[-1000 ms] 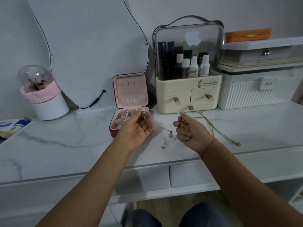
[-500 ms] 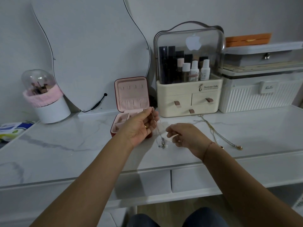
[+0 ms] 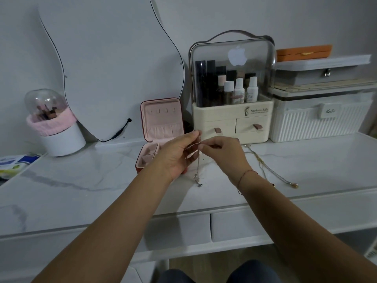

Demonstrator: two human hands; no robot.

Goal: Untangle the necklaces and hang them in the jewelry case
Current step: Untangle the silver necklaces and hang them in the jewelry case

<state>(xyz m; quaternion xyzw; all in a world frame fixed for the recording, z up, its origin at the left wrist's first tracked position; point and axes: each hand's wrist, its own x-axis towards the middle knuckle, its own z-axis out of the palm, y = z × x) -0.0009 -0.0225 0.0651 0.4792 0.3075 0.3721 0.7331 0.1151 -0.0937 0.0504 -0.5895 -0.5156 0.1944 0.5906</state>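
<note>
A thin silver necklace (image 3: 198,170) hangs from my left hand (image 3: 177,156), which pinches its chain near the top; its pendant dangles just above the marble top. My right hand (image 3: 223,153) pinches the same chain beside the left fingers. Behind my left hand the small red jewelry case (image 3: 161,121) stands open, with a pink lining and hooks in its raised lid. Two more necklaces (image 3: 269,168) lie tangled on the tabletop to the right of my right wrist.
A cream cosmetics organizer (image 3: 232,119) with a clear lid stands behind my hands. White and grey storage boxes (image 3: 320,119) are stacked at the right. A curvy mirror (image 3: 110,64) leans on the wall; a domed white brush holder (image 3: 53,127) stands at the left.
Both hands came together: the right hand rose from the tabletop to the chain at my left fingers. The necklace now hangs straight down with its pendant off the table.
</note>
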